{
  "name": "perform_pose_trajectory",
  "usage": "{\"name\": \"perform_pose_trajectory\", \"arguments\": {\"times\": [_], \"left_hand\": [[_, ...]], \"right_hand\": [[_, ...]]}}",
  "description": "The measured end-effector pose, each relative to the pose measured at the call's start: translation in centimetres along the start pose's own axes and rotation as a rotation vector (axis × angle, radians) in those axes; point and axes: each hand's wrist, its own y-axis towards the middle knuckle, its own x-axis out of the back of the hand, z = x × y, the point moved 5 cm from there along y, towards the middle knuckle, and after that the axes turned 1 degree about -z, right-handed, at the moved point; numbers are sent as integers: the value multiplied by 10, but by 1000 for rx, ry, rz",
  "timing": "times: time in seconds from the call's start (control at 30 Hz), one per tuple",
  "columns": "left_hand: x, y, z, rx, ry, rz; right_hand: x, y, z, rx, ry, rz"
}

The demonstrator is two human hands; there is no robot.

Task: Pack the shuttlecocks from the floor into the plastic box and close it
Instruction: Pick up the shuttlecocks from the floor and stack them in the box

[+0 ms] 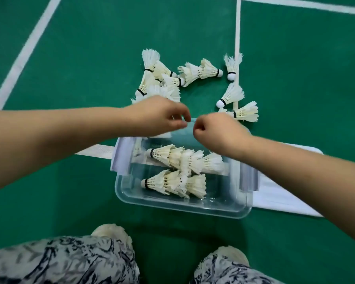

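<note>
Box: clear plastic box [180, 206] at lower centre of frame, open, on green court floor [80, 64]; far rim hidden behind both hands.
In box: two rows of nested shuttlecocks, upper row [184, 158], lower row [174, 182], corks pointing to frame left; exact count hard to tell, feathers overlap.
Lid: white lid [283, 193] flat on floor at box's right side, partly covered by right forearm, far corner cut by arm.
Latches: grey flap [121, 158] on left wall, another [249, 179] on right wall, both blurry.
Loose pile: cluster of shuttlecocks [158, 78] on floor, upper centre, lower part hidden by left hand.
Others: pair nested [201, 71]; single one [233, 65] lying on white court line [237, 27]; two more [232, 95] and [245, 112] at centre right, near right hand.
L hand: left hand [158, 116] over far edge of box, fingers curled down w/ tips pinched close; what they grip, if anything – can't tell, motion blur.
R hand: right hand [215, 130] just beside left, nearly touching, curled into loose fist; contents not visible, can't tell.
Bottom edge: patterned trouser legs [70, 261] and pale shoe toes [113, 232], cut off by frame.
</note>
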Motion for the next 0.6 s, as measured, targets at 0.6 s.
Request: {"name": "perform_pose_trajectory", "arguments": {"times": [0.6], "left_hand": [[-25, 94, 153, 401, 1, -123]], "right_hand": [[-43, 170, 0, -80, 109, 264]]}}
